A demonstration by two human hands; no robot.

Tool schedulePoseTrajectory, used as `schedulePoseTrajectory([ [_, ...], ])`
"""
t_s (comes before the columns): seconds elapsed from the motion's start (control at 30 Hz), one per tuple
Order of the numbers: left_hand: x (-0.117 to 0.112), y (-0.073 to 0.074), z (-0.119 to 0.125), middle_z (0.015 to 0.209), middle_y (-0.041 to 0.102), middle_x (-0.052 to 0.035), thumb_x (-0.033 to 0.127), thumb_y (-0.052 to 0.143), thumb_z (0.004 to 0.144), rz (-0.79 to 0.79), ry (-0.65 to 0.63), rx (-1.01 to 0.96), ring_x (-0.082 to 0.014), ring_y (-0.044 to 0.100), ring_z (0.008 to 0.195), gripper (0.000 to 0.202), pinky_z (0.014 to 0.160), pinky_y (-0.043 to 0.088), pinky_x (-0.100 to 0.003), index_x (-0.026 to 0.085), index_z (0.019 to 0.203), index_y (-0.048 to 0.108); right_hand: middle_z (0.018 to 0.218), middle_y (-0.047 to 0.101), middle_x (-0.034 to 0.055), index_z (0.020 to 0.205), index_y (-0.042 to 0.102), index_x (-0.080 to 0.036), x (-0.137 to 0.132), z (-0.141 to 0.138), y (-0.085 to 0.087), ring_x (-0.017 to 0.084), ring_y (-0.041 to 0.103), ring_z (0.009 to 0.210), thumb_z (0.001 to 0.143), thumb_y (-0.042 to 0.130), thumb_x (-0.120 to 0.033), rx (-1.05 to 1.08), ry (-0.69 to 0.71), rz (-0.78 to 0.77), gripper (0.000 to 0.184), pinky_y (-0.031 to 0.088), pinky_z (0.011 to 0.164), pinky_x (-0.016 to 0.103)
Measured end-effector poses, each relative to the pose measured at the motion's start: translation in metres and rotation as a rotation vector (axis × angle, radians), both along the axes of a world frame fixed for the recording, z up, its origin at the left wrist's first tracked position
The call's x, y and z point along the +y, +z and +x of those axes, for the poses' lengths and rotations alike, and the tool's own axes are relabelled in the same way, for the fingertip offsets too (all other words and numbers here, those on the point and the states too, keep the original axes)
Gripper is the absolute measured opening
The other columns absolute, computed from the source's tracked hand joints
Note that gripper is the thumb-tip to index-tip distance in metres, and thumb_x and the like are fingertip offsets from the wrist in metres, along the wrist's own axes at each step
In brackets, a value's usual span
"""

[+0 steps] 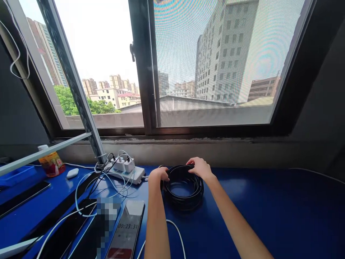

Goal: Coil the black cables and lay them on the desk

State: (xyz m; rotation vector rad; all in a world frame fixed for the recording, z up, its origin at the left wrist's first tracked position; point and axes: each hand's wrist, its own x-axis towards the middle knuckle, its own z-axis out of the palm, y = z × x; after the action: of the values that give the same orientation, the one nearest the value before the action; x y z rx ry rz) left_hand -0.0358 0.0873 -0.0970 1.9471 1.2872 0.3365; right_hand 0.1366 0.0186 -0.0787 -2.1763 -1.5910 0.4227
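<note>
A coil of black cable (183, 194) lies on the blue table (269, 216) below the window. My left hand (158, 175) rests on the coil's left rim with its fingers curled over the cable. On the far right rim sits my right hand (199, 167), fingers bent down onto the loops. Both forearms reach in from the bottom edge.
A white power strip (126, 172) with chargers and several white cords sits left of the coil. A phone showing a timer (126, 230) lies near my left forearm. Dark tablets (23, 196), a white mouse-like item (72, 173) and a small bottle (51, 162) are at far left.
</note>
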Motion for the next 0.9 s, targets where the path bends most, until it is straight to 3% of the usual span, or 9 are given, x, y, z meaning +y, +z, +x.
schedulePoseTrajectory([
  [0.13, -0.004, 0.006, -0.002, 0.061, 0.066, -0.0012, 0.029, 0.069, 0.071, -0.061, -0.019, 0.12, -0.0243, 0.066, 0.055, 0.03, 0.055, 0.051, -0.036, 0.023, 0.101, 0.066, 0.115, 0.058, 0.008, 0.11, 0.061, -0.015, -0.003, 0.0, -0.005, 0.017, 0.056, 0.105, 0.093, 0.057, -0.033, 0.003, 0.003, 0.012, 0.025, 0.049, 0.093, 0.037],
  [0.23, -0.011, 0.018, -0.002, 0.088, 0.071, -0.0061, 0.032, 0.065, 0.081, -0.013, -0.006, 0.179, -0.0232, 0.069, 0.08, 0.033, 0.072, 0.055, -0.038, 0.021, 0.112, 0.062, 0.114, 0.058, 0.008, 0.111, 0.061, -0.015, -0.005, -0.001, -0.008, 0.017, 0.056, 0.105, 0.093, 0.057, -0.033, 0.021, 0.002, 0.041, 0.025, 0.049, 0.093, 0.037],
  [0.33, -0.022, 0.032, -0.001, 0.121, 0.061, -0.0088, 0.035, 0.058, 0.089, 0.078, 0.028, 0.206, -0.0222, 0.061, 0.105, 0.035, 0.089, 0.052, -0.044, 0.018, 0.119, 0.057, 0.114, 0.058, 0.008, 0.11, 0.061, -0.014, -0.006, 0.0, -0.014, 0.017, 0.056, 0.106, 0.093, 0.057, -0.033, 0.048, 0.015, 0.077, 0.025, 0.048, 0.094, 0.038],
  [0.47, -0.042, 0.037, 0.002, 0.131, 0.055, -0.0101, 0.036, 0.057, 0.09, 0.16, 0.076, 0.232, -0.0244, 0.056, 0.114, 0.038, 0.095, 0.048, -0.049, 0.019, 0.124, 0.055, 0.112, 0.058, 0.0077, 0.109, 0.061, -0.014, -0.007, 0.004, -0.026, 0.017, 0.056, 0.104, 0.093, 0.057, -0.032, 0.122, 0.049, 0.139, 0.025, 0.049, 0.093, 0.038],
  [0.6, -0.064, 0.024, 0.009, 0.14, 0.049, -0.0121, 0.032, 0.054, 0.092, 0.227, 0.12, 0.247, -0.027, 0.048, 0.127, 0.045, 0.106, 0.038, -0.052, 0.018, 0.134, 0.048, 0.112, 0.058, 0.0076, 0.109, 0.061, -0.013, -0.002, 0.009, -0.039, 0.016, 0.057, 0.102, 0.092, 0.058, -0.032, 0.239, 0.059, 0.242, 0.025, 0.05, 0.091, 0.037],
  [0.77, -0.078, -0.003, 0.02, 0.144, 0.045, -0.0205, 0.025, 0.048, 0.092, 0.276, 0.189, 0.236, -0.0302, 0.043, 0.133, 0.058, 0.111, 0.029, -0.042, 0.008, 0.146, 0.033, 0.108, 0.058, 0.0077, 0.115, 0.057, -0.012, 0.005, 0.025, -0.064, 0.015, 0.058, 0.093, 0.094, 0.055, -0.038, 0.467, -0.038, 0.399, 0.033, 0.053, 0.082, 0.034],
  [0.9, -0.075, -0.018, 0.023, 0.142, 0.048, -0.0195, 0.022, 0.044, 0.092, 0.323, 0.255, 0.165, -0.03, 0.046, 0.131, 0.053, 0.11, 0.03, -0.04, 0.008, 0.143, 0.039, 0.106, 0.058, 0.0076, 0.115, 0.056, -0.012, 0.005, 0.037, -0.091, 0.014, 0.059, 0.09, 0.095, 0.053, -0.04, 0.618, -0.154, 0.45, 0.035, 0.054, 0.078, 0.031],
])
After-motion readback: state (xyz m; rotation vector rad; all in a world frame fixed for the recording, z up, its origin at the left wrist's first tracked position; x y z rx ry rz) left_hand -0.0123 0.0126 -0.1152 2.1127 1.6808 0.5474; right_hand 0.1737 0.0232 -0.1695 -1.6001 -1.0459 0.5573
